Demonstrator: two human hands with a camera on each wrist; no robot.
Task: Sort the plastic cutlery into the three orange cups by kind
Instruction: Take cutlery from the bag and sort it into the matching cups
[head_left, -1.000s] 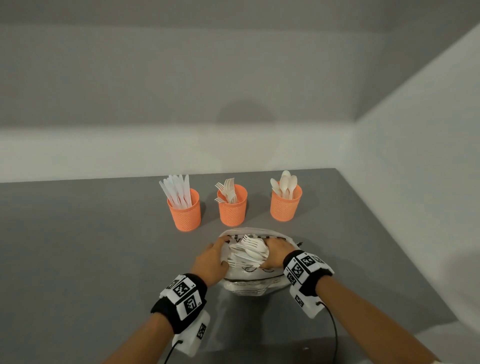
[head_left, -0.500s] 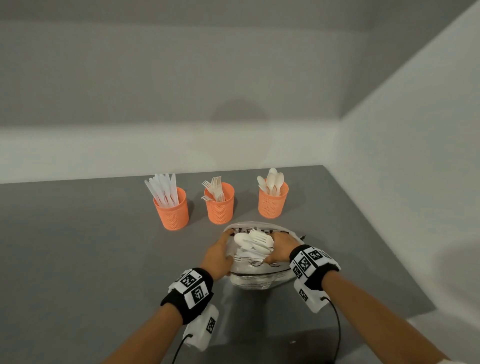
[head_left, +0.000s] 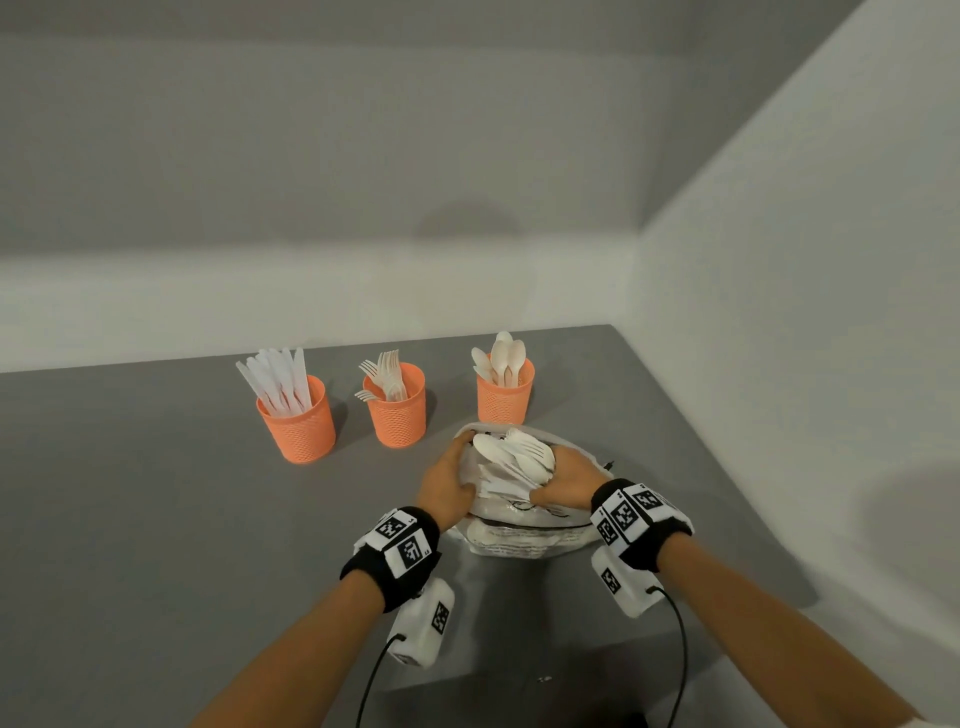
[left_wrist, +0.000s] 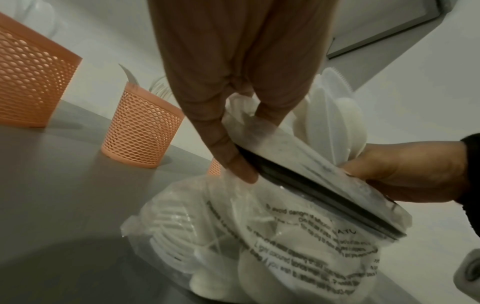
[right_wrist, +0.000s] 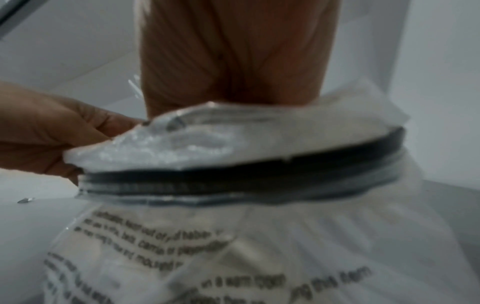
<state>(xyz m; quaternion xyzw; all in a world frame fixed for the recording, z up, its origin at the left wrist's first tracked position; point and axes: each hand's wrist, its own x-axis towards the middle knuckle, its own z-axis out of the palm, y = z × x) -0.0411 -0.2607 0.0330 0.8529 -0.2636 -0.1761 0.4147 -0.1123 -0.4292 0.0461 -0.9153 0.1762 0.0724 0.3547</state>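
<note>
Three orange mesh cups stand in a row: knives (head_left: 296, 415), forks (head_left: 396, 410), spoons (head_left: 505, 392). In front of them lies a clear printed plastic bag (head_left: 519, 535) with white cutlery inside. My left hand (head_left: 460, 467) pinches the bag's rim (left_wrist: 259, 144) at its mouth. My right hand (head_left: 550, 470) grips a bundle of mixed white cutlery (head_left: 514, 452) at the bag's opening. The left wrist view shows the bundle (left_wrist: 330, 115) rising above the right hand (left_wrist: 405, 170). In the right wrist view the bag (right_wrist: 233, 257) hides the right fingers.
The grey table (head_left: 156, 519) ends at a white wall on the right and a pale ledge behind the cups. The bag sits close in front of the spoon cup. Cables run from both wrist cameras toward the near edge.
Both hands have stayed at the bag's mouth with the bundle in the right hand. The head view has swung right, so the cups sit further left in the frame.
</note>
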